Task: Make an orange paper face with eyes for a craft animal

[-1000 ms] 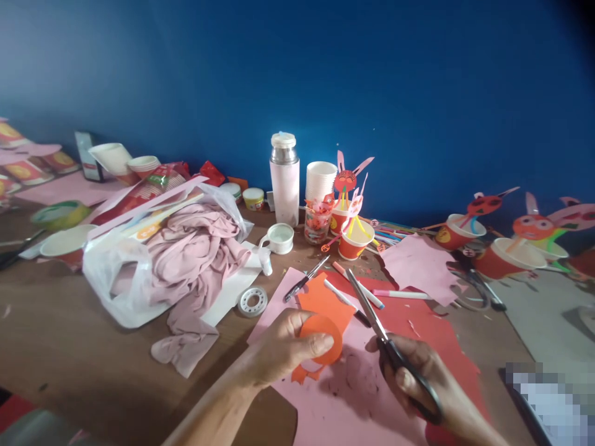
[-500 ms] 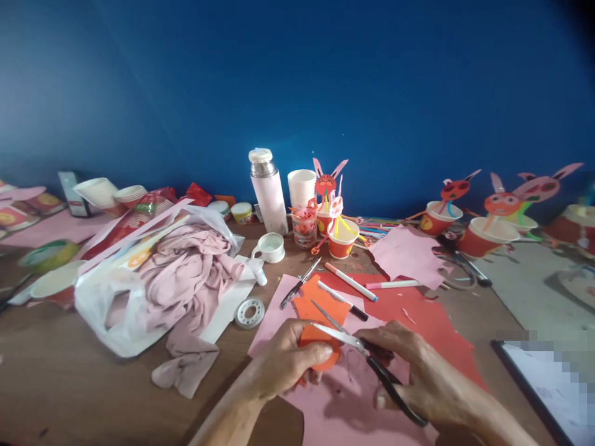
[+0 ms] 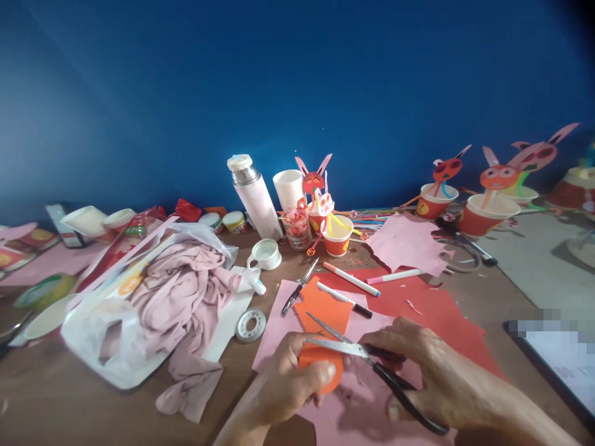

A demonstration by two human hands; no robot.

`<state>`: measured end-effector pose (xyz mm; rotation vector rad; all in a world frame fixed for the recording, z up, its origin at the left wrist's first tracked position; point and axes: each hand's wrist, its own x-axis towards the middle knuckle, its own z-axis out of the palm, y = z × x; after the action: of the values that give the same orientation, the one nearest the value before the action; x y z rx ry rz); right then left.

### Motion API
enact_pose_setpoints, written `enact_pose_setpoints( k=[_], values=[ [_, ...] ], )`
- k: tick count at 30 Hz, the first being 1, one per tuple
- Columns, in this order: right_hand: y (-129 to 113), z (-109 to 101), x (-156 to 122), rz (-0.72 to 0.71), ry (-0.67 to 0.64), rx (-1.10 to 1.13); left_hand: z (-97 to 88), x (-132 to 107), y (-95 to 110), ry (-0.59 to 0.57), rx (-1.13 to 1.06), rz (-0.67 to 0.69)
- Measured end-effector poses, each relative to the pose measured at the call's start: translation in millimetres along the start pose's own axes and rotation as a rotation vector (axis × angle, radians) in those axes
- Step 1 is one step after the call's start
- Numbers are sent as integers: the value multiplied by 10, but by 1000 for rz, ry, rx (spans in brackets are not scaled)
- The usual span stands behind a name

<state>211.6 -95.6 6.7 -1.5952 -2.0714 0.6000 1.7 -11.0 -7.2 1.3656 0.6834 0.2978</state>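
The worktop (image 3: 97, 418) is carrying the pink sheet (image 3: 337, 421), above which a cut, in this report's judgement, is being made on the rounded orange piece (image 3: 323, 357). For a clean edge, the scissors (image 3: 357, 350) should be taking short bites while the paper is being turned into them, with the holding thumb clear of the cutting line. Of the grips, the right hand (image 3: 432, 371) is wrapping around the black handles, the blades standing parted and pointing left. The left hand (image 3: 288, 384) is pinching the orange piece between thumb and fingers, right beside the lower blade; whether its edge is lying between the blades cannot be told.
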Motion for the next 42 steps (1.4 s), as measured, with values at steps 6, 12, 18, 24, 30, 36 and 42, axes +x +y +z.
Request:
enact_pose_setpoints(
  k=[6,12,18,24,30,36,42],
  values=[
    [27,52,-13,7,-42,35,55,3,68,16,4,16],
    [33,75,-25,7,-61,63,61,-5,91,-12,24,17],
    [7,66,-18,46,-75,-18,61,11,38,5,-40,32],
    [51,106,-1,44,-53,-17,79,39,-5,46,-67,65],
    [69,117,-13,44,-72,-41,79,50,-38,20,-46,67],
    [67,124,15,23,-70,-54,78,46,-12,28,-16,3],
    [79,127,-20,54,-66,-52,75,35,35,5,27,-85]
  ],
)
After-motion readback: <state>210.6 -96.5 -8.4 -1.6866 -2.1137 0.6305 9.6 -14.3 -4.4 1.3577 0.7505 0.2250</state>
